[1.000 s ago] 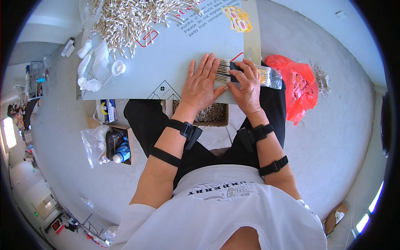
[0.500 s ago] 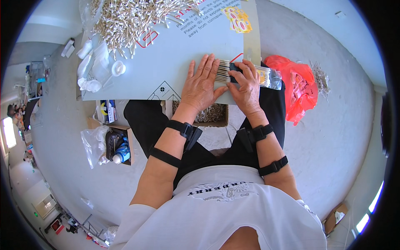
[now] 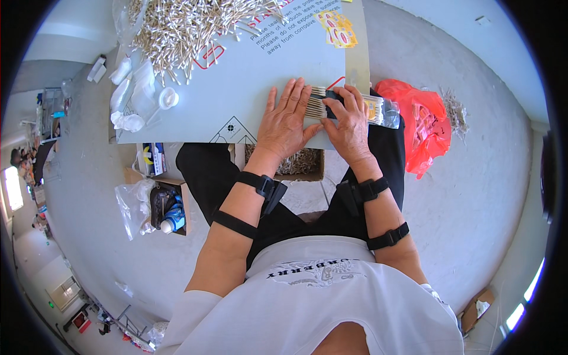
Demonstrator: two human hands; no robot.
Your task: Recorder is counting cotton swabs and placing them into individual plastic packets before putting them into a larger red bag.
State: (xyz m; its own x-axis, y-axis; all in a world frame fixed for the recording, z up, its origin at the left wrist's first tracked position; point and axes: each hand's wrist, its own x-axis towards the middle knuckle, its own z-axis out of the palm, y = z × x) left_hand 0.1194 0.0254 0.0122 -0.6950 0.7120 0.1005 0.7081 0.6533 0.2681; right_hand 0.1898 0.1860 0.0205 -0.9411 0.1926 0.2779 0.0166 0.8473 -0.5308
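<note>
I saw little shift, so the cotton swabs (image 3: 315,104) stayed steady on the board (image 3: 195,115) between the left hand (image 3: 285,121), flat and gripping nothing, and the right hand (image 3: 350,125), curled over a dark strip (image 3: 332,96), grip unclear.

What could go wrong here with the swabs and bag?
1. The row of swabs lies between the left hand and right hand; uneven pressure could skew it.
2. The clear bag juts past the right edge of the table, so it might tip or slip off if the right hand lifts.
</note>
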